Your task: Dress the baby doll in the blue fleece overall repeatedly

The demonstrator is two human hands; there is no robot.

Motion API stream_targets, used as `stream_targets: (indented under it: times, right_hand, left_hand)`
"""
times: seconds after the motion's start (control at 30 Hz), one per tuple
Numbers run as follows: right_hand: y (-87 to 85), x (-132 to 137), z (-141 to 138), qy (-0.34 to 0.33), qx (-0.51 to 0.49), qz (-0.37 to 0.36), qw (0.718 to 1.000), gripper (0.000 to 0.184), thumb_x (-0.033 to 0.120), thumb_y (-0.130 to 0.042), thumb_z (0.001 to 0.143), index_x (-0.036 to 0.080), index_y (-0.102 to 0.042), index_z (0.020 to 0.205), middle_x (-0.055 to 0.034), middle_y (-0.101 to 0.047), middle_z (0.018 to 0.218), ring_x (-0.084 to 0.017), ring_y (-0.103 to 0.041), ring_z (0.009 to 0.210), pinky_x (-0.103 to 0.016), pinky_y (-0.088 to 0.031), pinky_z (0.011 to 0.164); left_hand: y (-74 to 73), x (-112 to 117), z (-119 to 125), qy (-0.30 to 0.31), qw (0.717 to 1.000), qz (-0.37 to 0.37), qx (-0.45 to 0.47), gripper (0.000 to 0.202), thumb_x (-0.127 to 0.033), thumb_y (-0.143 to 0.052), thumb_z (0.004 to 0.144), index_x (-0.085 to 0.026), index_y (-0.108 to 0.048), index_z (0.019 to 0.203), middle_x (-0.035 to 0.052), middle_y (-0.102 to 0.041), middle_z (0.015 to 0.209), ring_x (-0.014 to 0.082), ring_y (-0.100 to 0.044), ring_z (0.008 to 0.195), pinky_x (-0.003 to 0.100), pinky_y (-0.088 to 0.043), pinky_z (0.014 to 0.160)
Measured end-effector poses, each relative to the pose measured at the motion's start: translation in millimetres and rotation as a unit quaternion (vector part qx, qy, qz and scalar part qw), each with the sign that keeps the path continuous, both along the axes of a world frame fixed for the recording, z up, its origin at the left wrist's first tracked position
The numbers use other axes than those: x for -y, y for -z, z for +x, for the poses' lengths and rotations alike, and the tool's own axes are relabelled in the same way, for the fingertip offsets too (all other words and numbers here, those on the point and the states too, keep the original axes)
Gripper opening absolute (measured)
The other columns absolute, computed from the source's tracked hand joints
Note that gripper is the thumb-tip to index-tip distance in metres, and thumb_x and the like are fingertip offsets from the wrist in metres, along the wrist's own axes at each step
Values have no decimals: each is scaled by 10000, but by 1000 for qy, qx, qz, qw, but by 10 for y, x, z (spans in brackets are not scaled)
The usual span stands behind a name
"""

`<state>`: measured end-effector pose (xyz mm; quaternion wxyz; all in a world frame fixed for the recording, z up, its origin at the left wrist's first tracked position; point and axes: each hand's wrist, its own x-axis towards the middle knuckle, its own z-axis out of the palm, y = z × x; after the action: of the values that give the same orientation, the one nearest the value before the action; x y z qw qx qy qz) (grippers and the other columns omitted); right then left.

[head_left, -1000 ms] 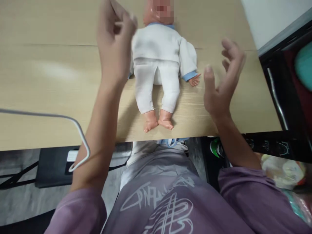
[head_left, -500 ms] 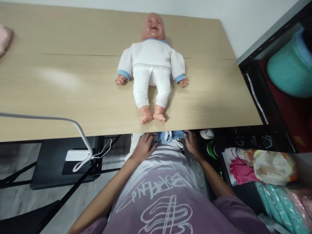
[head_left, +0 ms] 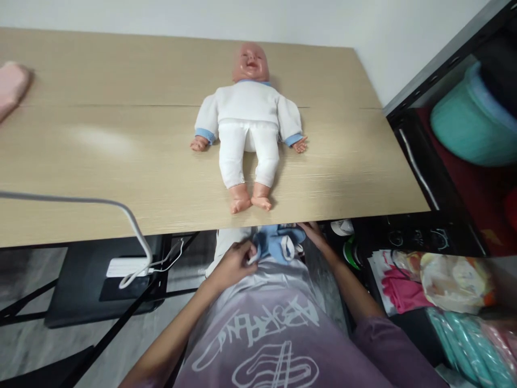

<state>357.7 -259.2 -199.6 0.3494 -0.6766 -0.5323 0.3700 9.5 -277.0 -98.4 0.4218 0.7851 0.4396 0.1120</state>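
A baby doll [head_left: 248,124] in a white top and white trousers lies on its back on the wooden table [head_left: 121,156], feet toward me. Below the table's front edge, at my lap, my left hand [head_left: 234,261] is closed on a small blue and white garment [head_left: 278,243]. My right hand [head_left: 314,233] touches the garment's far side; its fingers are mostly hidden under the table edge. Both hands are well below the doll's feet.
A white cable [head_left: 133,226] loops over the table's front left edge toward a power strip [head_left: 129,265] on a black stand. A pink cloth [head_left: 12,86] lies at the far left. A black shelf [head_left: 452,178] with a teal roll and bags stands at right.
A second ago both hands were raised open beside the doll. They dropped to my lap, and the left hand has now closed on the blue garment and lifted it slightly.
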Motion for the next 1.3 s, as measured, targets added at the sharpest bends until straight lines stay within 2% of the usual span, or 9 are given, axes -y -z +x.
stream_targets:
  times: [0.17,0.3,0.43,0.57,0.73,0.93,1.07,1.17,1.3]
  right_hand:
    - [-95,284,-110,-39,-4,-32,999,481,691,-746,923,246,-756,1103,-115,-822,1184,-308,-759,1083,-483,-611,1034]
    - [-105,239,-235,-26,29,-37,999,587,688,-775,882,277,-679,1291,-153,-760,1405,-367,-682,1345,-561,-531,1186]
    - [-121,-6,-324,-56,53,-36,996,539,633,-790,884,270,-713,1275,-155,-771,1424,-425,-577,1512,-626,-399,1307]
    - [-300,-125,-391,-130,72,-40,988,308,449,-800,891,255,-784,1129,-137,-831,1280,-439,-685,1360,-626,-472,1241]
    - [-974,73,-547,-261,74,-26,962,173,274,-753,918,277,-812,1081,-96,-826,1233,-341,-734,1224,-505,-567,1127]
    - [-2068,215,-703,-471,21,149,869,87,277,-671,1023,232,-705,1088,-105,-763,1135,-281,-706,1145,-458,-577,1073]
    - [-2615,43,-695,-444,-87,184,873,108,349,-688,1031,257,-635,1011,-18,-698,879,-193,-644,767,-306,-564,723]
    - [-2969,-177,-693,-391,-137,163,895,95,337,-706,1047,283,-650,1101,35,-634,803,-153,-539,630,-261,-495,588]
    - [-3331,-538,-717,-311,-201,156,916,147,376,-763,1032,283,-690,1121,13,-656,930,-165,-631,783,-248,-588,691]
  left_hand:
    - [-418,286,-416,69,997,1,-40,76,-300,-689,950,-265,-622,952,6,-733,797,263,-707,790,390,-535,825]
    - [-416,257,-515,37,997,3,-68,312,-532,-600,1095,-266,-644,938,20,-756,823,278,-722,791,421,-541,853]
    - [-323,-4,-377,-35,994,56,-91,363,-548,-496,1134,-251,-657,1001,92,-763,1002,336,-741,983,483,-574,923]
    - [-435,-262,-172,44,998,49,-9,225,-444,-581,1125,-268,-700,1199,95,-772,1214,339,-723,1194,509,-579,1057]
    - [-850,-324,-91,173,978,-31,113,221,-397,-696,1103,-295,-688,1298,56,-773,1229,269,-743,1148,418,-600,1018]
    - [-1272,-366,-183,147,960,21,238,531,-381,-889,968,-341,-620,1424,108,-671,1471,328,-658,1379,503,-565,1175]
    - [-1457,-705,-128,167,931,-32,325,900,-383,-1032,799,-282,-548,1551,168,-614,1548,377,-596,1477,534,-528,1234]
    - [-1592,-1050,-9,219,903,-101,355,838,-380,-1034,796,-259,-593,1499,89,-717,1201,264,-728,1091,392,-632,961]
    - [-1851,-1479,131,249,887,-116,371,692,-474,-1037,775,-244,-666,1312,-29,-599,842,150,-576,717,255,-490,632]
